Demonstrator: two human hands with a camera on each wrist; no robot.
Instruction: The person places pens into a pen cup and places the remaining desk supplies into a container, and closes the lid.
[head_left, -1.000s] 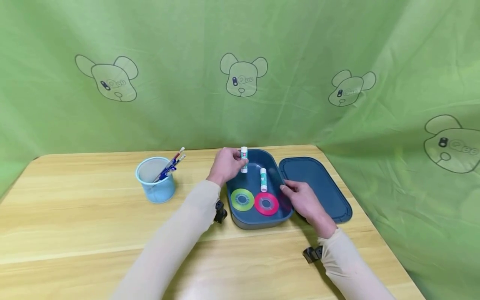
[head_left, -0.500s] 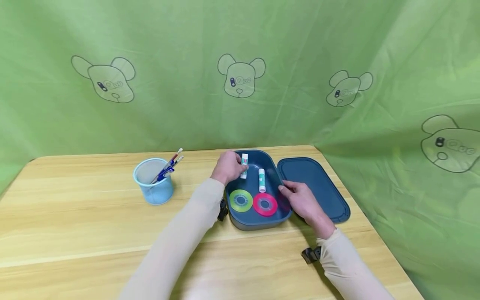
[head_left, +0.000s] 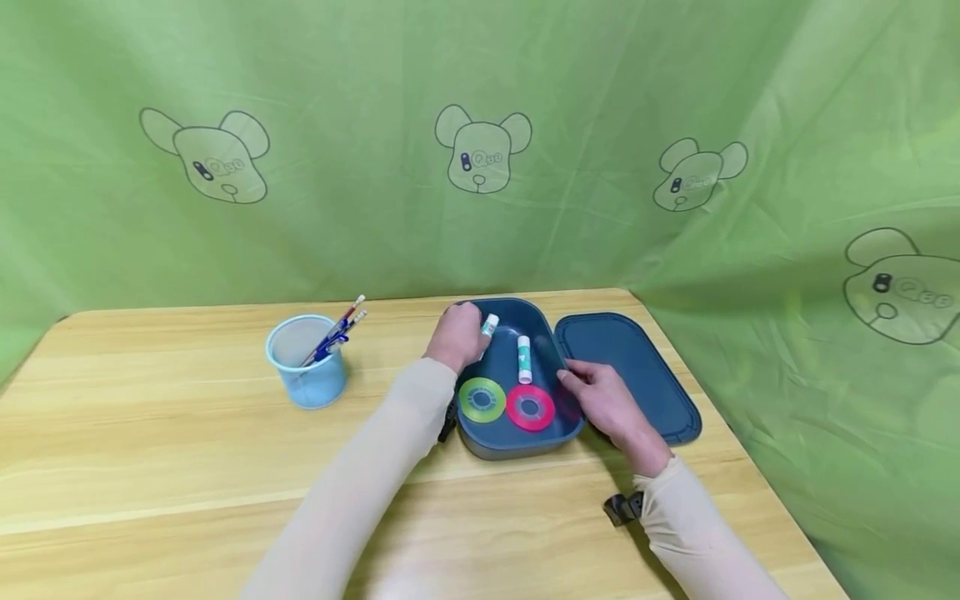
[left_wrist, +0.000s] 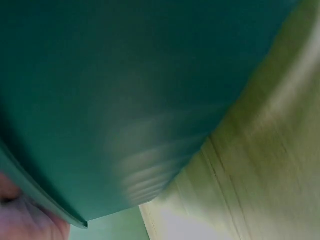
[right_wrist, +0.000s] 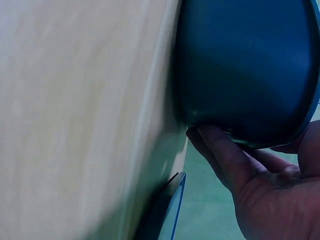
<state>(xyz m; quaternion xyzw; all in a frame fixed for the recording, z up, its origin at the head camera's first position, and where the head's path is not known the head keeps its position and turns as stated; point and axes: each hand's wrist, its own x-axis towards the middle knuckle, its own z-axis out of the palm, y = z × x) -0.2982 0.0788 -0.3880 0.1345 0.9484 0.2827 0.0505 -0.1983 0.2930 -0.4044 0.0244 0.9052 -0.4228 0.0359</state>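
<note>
In the head view, my left hand is over the left wall of a dark blue plastic box, holding a white and teal glue stick. The stick is tilted, its lower end hidden by the hand. A second glue stick lies inside the box. Near the box's front lie a yellow-green flat ring and a pink one, like tape rolls. My right hand grips the right wall, thumb inside the rim; the right wrist view shows its fingers against the outer wall.
The flat blue lid lies on the table right of the box. Left of the box stands a light blue mesh pen cup with several pencils and pens. A green curtain hangs behind the wooden table.
My left hand has lowered the glue stick into the box and tilted it from upright. The right hand stays on the box wall.
</note>
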